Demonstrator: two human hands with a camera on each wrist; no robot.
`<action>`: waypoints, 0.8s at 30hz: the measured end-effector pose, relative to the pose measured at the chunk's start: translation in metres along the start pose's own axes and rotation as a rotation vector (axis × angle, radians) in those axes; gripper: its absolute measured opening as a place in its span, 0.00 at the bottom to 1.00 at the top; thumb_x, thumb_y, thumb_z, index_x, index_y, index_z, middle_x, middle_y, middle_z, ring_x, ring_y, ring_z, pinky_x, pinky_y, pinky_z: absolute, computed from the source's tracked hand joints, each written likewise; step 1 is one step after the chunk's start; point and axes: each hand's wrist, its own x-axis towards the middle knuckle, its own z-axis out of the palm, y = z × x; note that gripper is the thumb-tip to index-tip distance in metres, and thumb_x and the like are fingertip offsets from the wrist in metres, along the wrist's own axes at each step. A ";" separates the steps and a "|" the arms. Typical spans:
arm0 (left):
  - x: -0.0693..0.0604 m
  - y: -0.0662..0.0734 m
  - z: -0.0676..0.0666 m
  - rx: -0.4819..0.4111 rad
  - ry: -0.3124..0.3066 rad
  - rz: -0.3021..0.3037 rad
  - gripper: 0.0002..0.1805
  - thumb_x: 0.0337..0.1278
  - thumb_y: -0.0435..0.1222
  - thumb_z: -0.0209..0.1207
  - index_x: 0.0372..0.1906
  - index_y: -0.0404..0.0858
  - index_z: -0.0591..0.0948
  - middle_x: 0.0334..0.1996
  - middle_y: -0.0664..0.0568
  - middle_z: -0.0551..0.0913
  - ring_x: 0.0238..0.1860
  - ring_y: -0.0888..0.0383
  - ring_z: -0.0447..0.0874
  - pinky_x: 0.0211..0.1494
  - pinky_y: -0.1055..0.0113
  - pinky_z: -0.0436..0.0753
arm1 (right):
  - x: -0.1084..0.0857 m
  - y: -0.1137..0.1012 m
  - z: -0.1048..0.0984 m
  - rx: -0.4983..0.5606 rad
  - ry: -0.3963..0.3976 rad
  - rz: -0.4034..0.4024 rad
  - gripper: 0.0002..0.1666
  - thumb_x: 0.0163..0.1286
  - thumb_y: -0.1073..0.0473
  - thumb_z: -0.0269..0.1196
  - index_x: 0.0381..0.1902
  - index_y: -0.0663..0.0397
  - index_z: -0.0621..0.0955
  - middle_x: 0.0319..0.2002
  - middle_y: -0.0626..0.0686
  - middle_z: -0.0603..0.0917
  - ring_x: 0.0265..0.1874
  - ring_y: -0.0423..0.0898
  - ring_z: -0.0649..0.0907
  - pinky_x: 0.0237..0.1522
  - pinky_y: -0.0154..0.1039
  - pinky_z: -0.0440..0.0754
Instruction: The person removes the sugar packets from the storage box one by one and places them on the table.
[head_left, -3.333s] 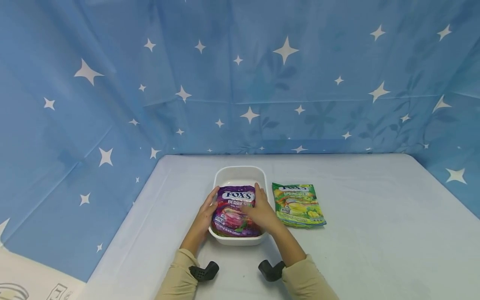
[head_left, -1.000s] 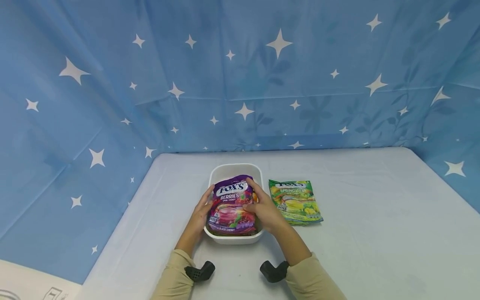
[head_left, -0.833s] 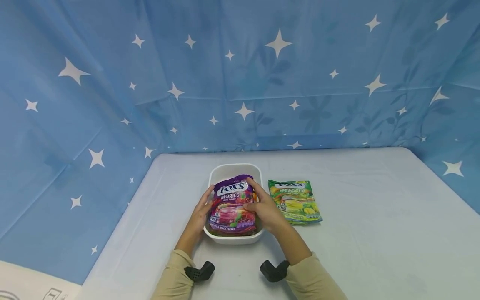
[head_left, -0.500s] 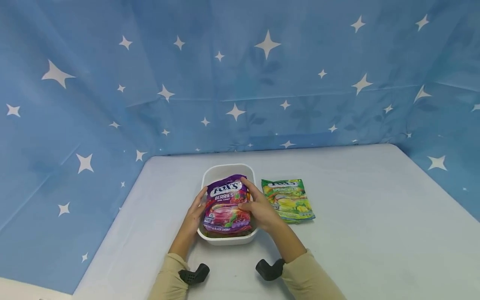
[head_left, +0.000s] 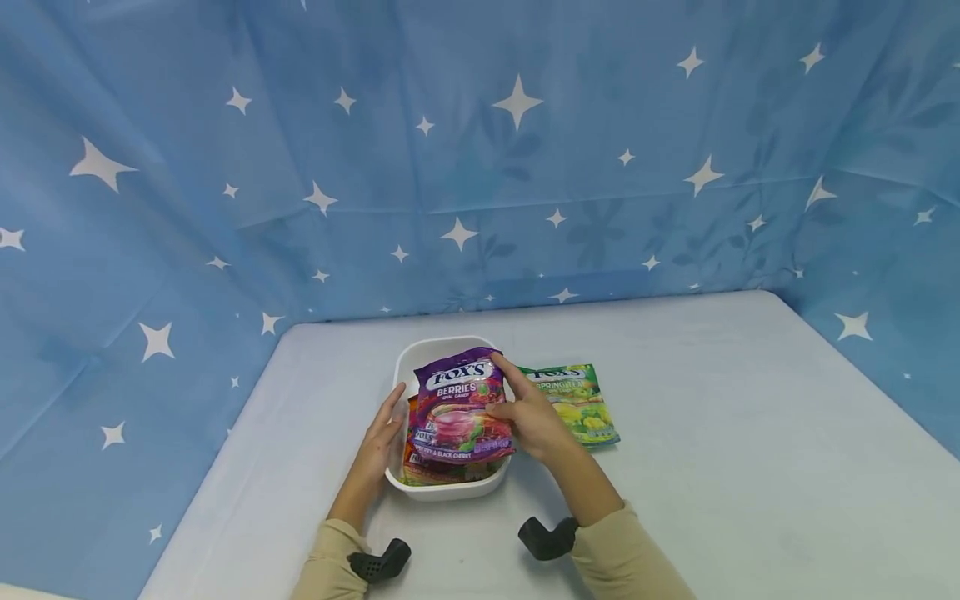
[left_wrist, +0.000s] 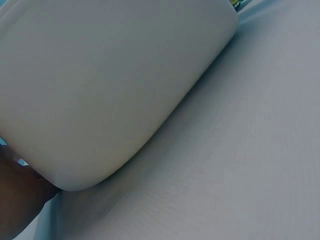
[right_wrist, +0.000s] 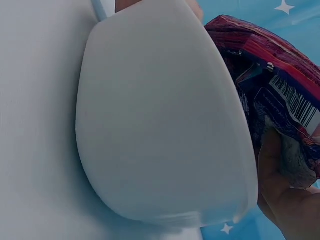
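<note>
"How do our hands stand?"
"Our right hand [head_left: 536, 425] pinches the purple Berries bag [head_left: 457, 417] above the white tub [head_left: 450, 493]; our left hand [head_left: 371, 450], fingers fairly straight, is at the tub's left rim."
"Around us?"
"An orange-red bag [head_left: 438, 474] beneath; our right hand partly hides the green Spring Tea bag [head_left: 577, 408]."
"Changes?"
"Our left fingers have left the purple bag, now raised."
</note>
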 end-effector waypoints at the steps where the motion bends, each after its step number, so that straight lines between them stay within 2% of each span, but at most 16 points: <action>1: 0.000 0.000 0.000 -0.004 0.000 -0.001 0.26 0.69 0.38 0.36 0.71 0.51 0.53 0.73 0.49 0.42 0.73 0.46 0.31 0.70 0.40 0.35 | -0.001 -0.001 -0.002 0.002 0.001 0.000 0.45 0.59 0.77 0.51 0.69 0.38 0.56 0.73 0.49 0.40 0.69 0.60 0.52 0.63 0.52 0.66; 5: -0.001 -0.001 0.001 -0.017 0.008 -0.003 0.26 0.69 0.38 0.37 0.70 0.52 0.54 0.73 0.48 0.42 0.73 0.45 0.32 0.69 0.39 0.35 | -0.003 -0.004 -0.008 0.011 0.018 0.016 0.45 0.59 0.77 0.51 0.69 0.37 0.57 0.73 0.49 0.39 0.71 0.59 0.46 0.65 0.53 0.62; 9: 0.000 0.000 0.001 -0.027 0.023 -0.024 0.26 0.68 0.39 0.38 0.70 0.54 0.54 0.73 0.49 0.44 0.73 0.45 0.34 0.69 0.39 0.36 | -0.005 -0.010 -0.017 0.017 0.030 0.021 0.45 0.59 0.77 0.50 0.69 0.35 0.57 0.73 0.48 0.41 0.69 0.61 0.53 0.62 0.53 0.66; 14: 0.001 0.000 0.003 -0.012 0.036 -0.049 0.26 0.68 0.40 0.38 0.69 0.57 0.55 0.73 0.50 0.44 0.73 0.45 0.35 0.69 0.39 0.38 | -0.008 -0.019 -0.032 0.017 0.045 0.026 0.45 0.61 0.76 0.49 0.69 0.32 0.55 0.73 0.45 0.40 0.69 0.59 0.54 0.60 0.52 0.68; 24: -0.001 0.000 0.003 -0.008 0.019 -0.018 0.26 0.69 0.38 0.37 0.70 0.53 0.53 0.73 0.48 0.42 0.73 0.43 0.33 0.68 0.37 0.36 | -0.014 -0.032 -0.050 0.014 0.035 0.013 0.45 0.63 0.76 0.47 0.71 0.33 0.51 0.73 0.45 0.35 0.68 0.58 0.55 0.59 0.49 0.70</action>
